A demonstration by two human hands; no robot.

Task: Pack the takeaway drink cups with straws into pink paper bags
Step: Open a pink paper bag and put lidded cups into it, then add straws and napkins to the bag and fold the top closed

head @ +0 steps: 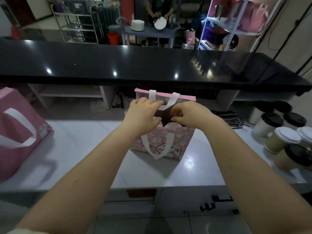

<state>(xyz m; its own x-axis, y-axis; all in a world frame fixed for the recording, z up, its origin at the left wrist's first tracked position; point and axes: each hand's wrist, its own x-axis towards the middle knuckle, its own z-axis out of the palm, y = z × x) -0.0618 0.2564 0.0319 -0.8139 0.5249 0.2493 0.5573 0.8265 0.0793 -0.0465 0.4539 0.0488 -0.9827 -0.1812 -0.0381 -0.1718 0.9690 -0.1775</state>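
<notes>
At my far left a plain pink paper bag [18, 132] lies on its side on the white counter [81, 149], its white handle facing up, well apart from where I am working.

My left hand [143, 114] is on the left side of the mouth of the cat-print bag [162, 142], which stands upright mid-counter. My fingers reach over the rim toward the far handle and my thumb sits against the near edge, so I seem to be holding that side. My right hand [190, 115] has its fingers curled in, pinching the near rim on the right side. Between my hands the mouth shows dark, and I cannot tell whether anything is inside.

Farther right, a bundle of dark straws [231, 118] lies near the back of the counter. Beyond it the takeaway cups [273, 122] stand clustered at the counter's right end, some with black lids and some with white. None is in the bag I am holding.

The risks, as I judge them:
- The paper could crease or tear at the rim if I pull the two sides apart unevenly.
- The light bag may tip or fold shut once I let go with one hand to reach for a cup.
- The cups are crowded, and a careless reach could knock one over.
</notes>
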